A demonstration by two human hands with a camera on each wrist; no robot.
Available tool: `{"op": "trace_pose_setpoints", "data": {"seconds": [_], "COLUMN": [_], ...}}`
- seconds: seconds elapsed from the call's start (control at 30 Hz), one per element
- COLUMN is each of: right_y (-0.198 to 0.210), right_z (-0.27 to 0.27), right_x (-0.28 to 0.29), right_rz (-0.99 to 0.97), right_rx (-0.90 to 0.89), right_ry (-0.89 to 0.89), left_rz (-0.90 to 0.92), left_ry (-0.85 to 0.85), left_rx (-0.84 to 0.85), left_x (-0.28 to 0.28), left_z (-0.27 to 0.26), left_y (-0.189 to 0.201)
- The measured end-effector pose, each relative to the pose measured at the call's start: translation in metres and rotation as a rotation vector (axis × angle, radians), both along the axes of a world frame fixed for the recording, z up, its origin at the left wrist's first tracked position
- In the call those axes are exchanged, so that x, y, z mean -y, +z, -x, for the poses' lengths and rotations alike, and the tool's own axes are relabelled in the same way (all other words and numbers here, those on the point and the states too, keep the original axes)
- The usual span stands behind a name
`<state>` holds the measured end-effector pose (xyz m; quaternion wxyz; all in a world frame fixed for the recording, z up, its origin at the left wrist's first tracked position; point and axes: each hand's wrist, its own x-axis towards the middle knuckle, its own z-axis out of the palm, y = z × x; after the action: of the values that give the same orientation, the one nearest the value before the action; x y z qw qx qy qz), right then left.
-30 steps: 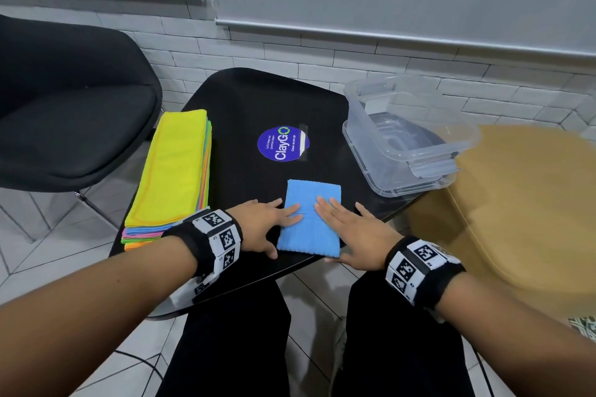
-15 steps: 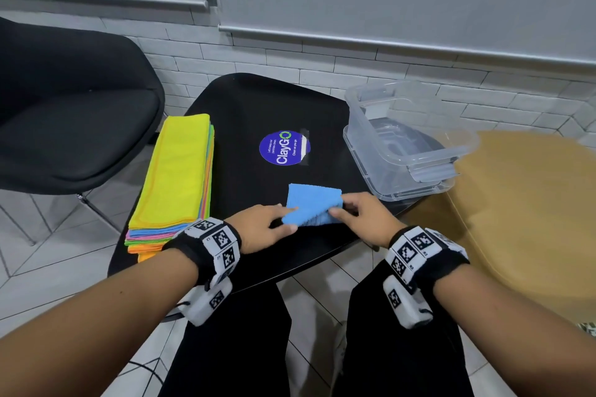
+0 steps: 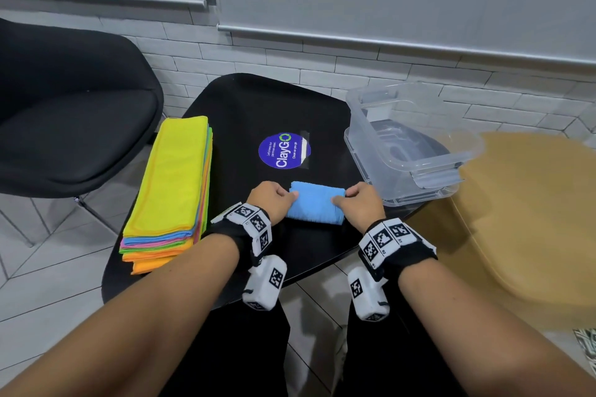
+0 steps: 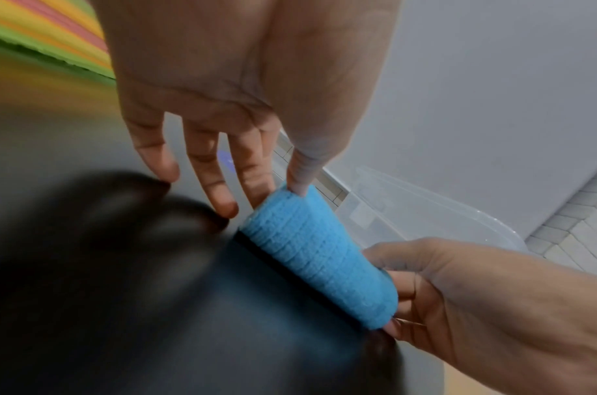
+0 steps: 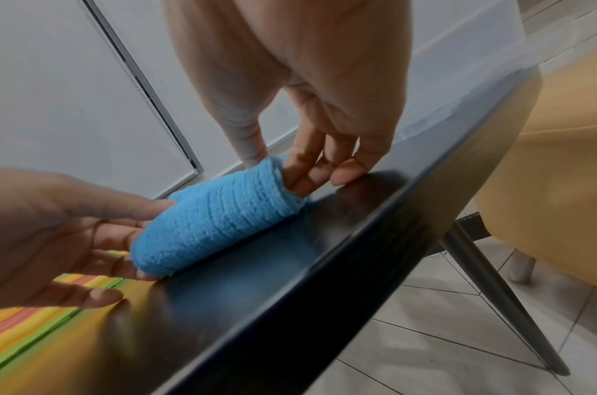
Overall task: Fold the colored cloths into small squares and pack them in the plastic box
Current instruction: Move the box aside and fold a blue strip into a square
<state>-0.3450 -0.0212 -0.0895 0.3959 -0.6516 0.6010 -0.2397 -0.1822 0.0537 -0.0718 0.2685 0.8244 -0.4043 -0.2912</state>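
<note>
Blue cloth [image 3: 315,206] (seemingly folded) between hands [image 3: 315,203]

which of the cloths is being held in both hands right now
The blue cloth, pinched at its ends by the left hand and right hand; the others lie stacked.

Cloth stack [image 3: 171,184] left, plastic box [image 3: 416,151] right, on table [image 3: 258,106].
</note>
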Motion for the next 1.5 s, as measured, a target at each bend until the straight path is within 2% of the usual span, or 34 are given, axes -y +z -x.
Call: {"op": "trace_pose_setpoints", "data": {"seconds": [0.2, 0.33, 0.4, 0.5, 0.6, 0.7, 0.77, 1.0, 1.23, 1.43, 1.5], "right_y": [-0.001, -0.002, -0.002, -0.005, -0.005, -0.011, -0.016, -0.027, -0.034, -0.011, 0.005], "right_z": [-0.006, -0.009, -0.011, -0.012, -0.01, -0.006, -0.004, -0.005, -0.006, -0.005, 0.001], "right_x": [-0.003, -0.009, -0.015, -0.023, -0.029, -0.033, -0.032, -0.029, -0.032, -0.023, -0.012], "right_rz": [0.044, 0.124, 0.211, 0.462, 0.614, 0.54, 0.477, 0.444, 0.421, 0.313, 0.35], "right_rx": [-0.076, -0.194, -0.301, -0.489, -0.553, -0.661, -0.711, -0.682, -0.631, -0.617, -0.593], "right_ry": [-0.023, 0.012, 0.077, 0.181, 0.414, 0.68, 0.735, 0.753, 0.742, 0.816, 0.87], "left_rz": [-0.016, 0.039, 0.069, 0.056, 0.031, 0.052, 0.054, 0.019, -0.096, -0.108, -0.069], "left_ry": [0.086, 0.103, 0.073, 0.034, 0.018, 0.015, -0.016, -0.096, -0.144, -0.172, -0.172], "left_rx": [0.043, 0.069, 0.121, 0.165, 0.139, 0.101, 0.098, 0.196, 0.208, 0.208, 0.156], "left_x": [0.009, 0.007, 0.005, 0.006, 0.006, 0.004, 0.004, 0.005, 0.01, 0.006, 0.002], "left_z": [0.001, 0.003, 0.007, 0.012, 0.012, 0.011, 0.012, 0.009, -0.004, -0.003, -0.004], "left_y": [-0.005, -0.009, -0.01, -0.01, -0.009, -0.009, -0.007, -0.015, -0.019, -0.011, -0.009]}}
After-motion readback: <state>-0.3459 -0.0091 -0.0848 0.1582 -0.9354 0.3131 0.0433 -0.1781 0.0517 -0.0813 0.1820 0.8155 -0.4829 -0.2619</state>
